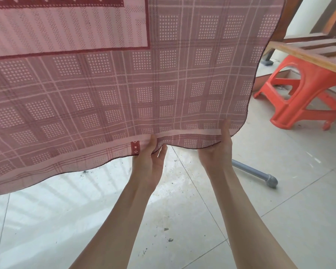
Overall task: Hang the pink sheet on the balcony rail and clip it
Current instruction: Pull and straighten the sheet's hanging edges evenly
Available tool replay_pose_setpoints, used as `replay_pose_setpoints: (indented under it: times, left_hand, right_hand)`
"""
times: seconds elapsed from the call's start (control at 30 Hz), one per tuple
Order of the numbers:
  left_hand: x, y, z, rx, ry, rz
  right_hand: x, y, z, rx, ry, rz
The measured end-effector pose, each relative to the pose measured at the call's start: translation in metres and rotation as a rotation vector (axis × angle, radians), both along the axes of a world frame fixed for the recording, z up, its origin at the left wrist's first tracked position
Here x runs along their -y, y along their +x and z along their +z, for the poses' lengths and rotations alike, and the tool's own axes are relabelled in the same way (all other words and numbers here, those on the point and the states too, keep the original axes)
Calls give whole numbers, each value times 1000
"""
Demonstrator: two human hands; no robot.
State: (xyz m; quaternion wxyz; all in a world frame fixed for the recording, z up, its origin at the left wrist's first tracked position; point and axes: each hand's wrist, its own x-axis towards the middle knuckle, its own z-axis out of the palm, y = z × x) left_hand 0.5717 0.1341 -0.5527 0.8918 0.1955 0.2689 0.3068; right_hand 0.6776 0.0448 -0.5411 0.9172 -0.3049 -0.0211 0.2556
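At the sheet's (pixel 124 84) lower hem, both hands grip the cloth from below. On the left hand (pixel 149 162), the thumb lies over the near face of the hem and the fingers curl behind it, pinching the edge. The right hand (pixel 218 148) grasps the hem a little to the right, thumb raised along the fabric, fingers hidden behind it. Both forearms are bare and reach up and forward from the bottom of the view, roughly parallel.

Pink with a dark red and white check pattern, the sheet hangs spread across most of the upper view; its top is out of sight, so what it hangs from cannot be told. The hem sags between the two hands.

Below is a floor (pixel 279 210) of pale tiles, speckled with dirt. A grey pipe (pixel 260 174) lies on the floor just right of the right forearm. Farther right stands an orange stool (pixel 303 98), under a wooden plank (pixel 308 57).
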Motion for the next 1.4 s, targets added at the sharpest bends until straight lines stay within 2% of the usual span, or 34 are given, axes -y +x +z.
replay_pose_setpoints:
  times: [0.47, 0.63, 0.77, 0.8, 0.87, 0.97, 1.0, 1.03, 1.1, 1.13, 1.23, 1.3, 1.4]
  left_hand:
    - [-10, -5, -22, -76, 183, -65]
    - [-9, 1, -22, -90, 161, -38]
    - [-5, 8, -20, -93, 68, 2]
    - [-5, 9, -20, -98, 56, 12]
    - [-5, 8, -20, -117, 51, 29]
    - [-7, 7, -19, -152, 55, 43]
    - [-8, 6, -18, -167, 47, 49]
    - [-9, 6, -17, -186, 36, 58]
    - [-10, 5, -17, -211, 21, 69]
    - [-11, 3, -18, -217, 31, 66]
    - [-12, 0, -23, -256, 112, 47]
    - [-12, 1, -22, -307, 150, 39]
    - [-11, 2, -13, -336, 124, 33]
  right_hand:
    - [-16, 0, -32, -154, 50, -7]
    - [-7, 3, -20, -152, 46, 0]
    - [5, 11, -15, -97, -39, -30]
    - [7, 15, -14, -66, -108, -61]
    - [11, 18, -6, 55, -384, -60]
    - [9, 27, -6, -15, -449, -38]
    - [14, 27, -9, 6, -446, -82]
    - [17, 30, -14, -21, -337, -101]
    - [18, 33, -16, -224, -88, -87]
    - [17, 33, -15, -234, -84, -77]
    - [15, 39, -13, -177, -194, -55]
    - [13, 42, -9, -149, -338, -32]
    - [11, 44, -6, -128, -490, 0]
